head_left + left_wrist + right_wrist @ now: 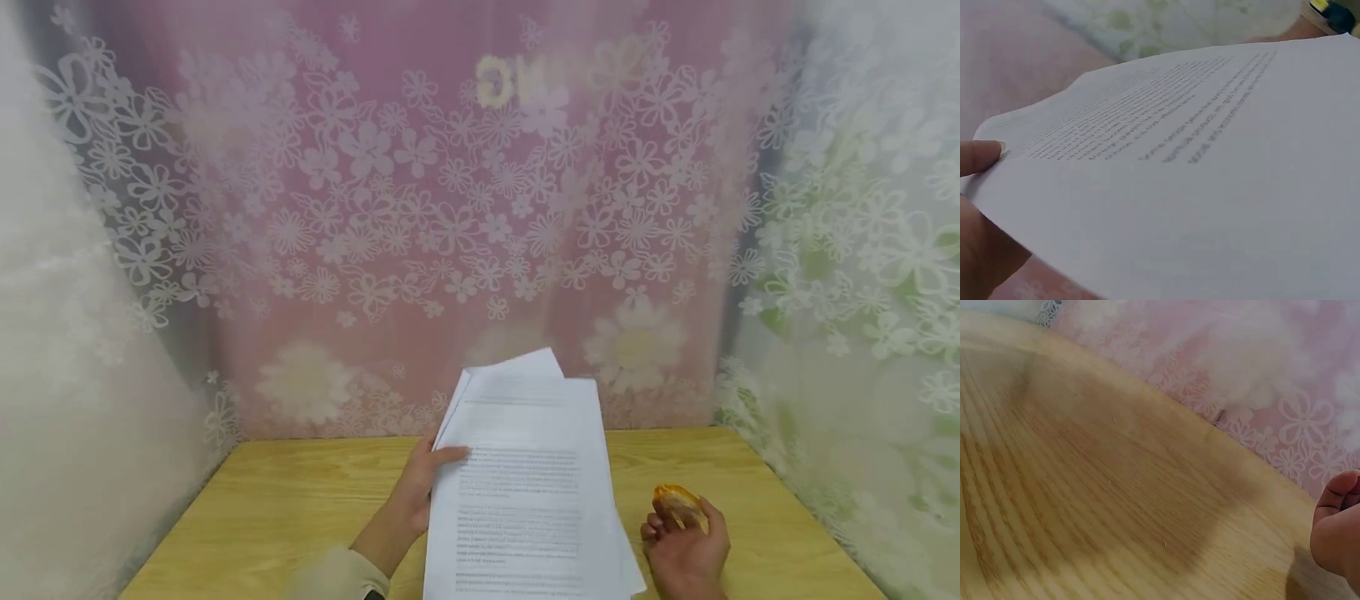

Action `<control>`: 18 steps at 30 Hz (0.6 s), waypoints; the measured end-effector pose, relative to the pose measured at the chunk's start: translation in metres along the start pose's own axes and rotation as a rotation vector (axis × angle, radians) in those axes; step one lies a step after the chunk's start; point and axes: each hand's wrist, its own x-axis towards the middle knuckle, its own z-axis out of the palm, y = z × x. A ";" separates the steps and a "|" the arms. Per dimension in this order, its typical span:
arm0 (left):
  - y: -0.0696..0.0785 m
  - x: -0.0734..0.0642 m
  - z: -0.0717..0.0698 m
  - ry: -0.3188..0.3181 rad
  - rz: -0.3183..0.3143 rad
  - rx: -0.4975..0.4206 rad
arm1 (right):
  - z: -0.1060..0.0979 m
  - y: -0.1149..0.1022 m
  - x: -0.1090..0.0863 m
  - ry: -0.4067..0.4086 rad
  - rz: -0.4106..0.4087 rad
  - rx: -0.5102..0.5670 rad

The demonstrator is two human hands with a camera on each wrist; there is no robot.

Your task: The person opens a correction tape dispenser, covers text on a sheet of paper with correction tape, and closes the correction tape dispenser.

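My left hand (414,487) grips a small stack of printed paper sheets (517,483) by its left edge, thumb on top and the other fingers hidden behind. The sheets are held up over the table, slightly fanned, with lines of black text on the front one. In the left wrist view the thumb (982,157) presses on the paper near its edge. To the right of the stack, my right hand (688,554) is palm up and holds a small rounded amber object (678,502) with a see-through middle; its kind cannot be made out. The right wrist view shows only part of that hand (1338,531).
A wood-grain table (300,492) lies under both hands. Behind it hangs a pink curtain (450,208) with white flowers, and pale sheeting (862,333) closes in the right side, with more of it on the left.
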 end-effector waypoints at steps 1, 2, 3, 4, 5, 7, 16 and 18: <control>-0.011 0.000 -0.008 0.002 -0.018 0.004 | -0.002 -0.001 0.000 0.006 0.000 -0.009; -0.021 0.000 -0.016 0.001 -0.034 0.015 | -0.003 -0.001 0.000 0.018 0.004 -0.012; -0.031 -0.001 -0.024 0.007 -0.047 0.033 | -0.004 -0.002 0.000 0.030 0.007 -0.021; -0.040 -0.001 -0.032 0.018 -0.058 0.052 | -0.004 -0.002 0.000 0.042 0.010 -0.031; -0.049 -0.001 -0.039 0.037 -0.067 0.075 | -0.004 -0.002 0.000 0.055 0.012 -0.044; -0.062 -0.002 -0.051 0.093 -0.078 0.148 | -0.004 -0.002 0.000 0.088 0.016 -0.076; -0.078 -0.001 -0.063 0.326 0.057 1.122 | 0.006 0.005 0.000 0.234 0.006 -0.403; -0.078 -0.001 -0.061 0.311 0.071 1.320 | 0.010 0.008 0.002 0.258 -0.007 -0.482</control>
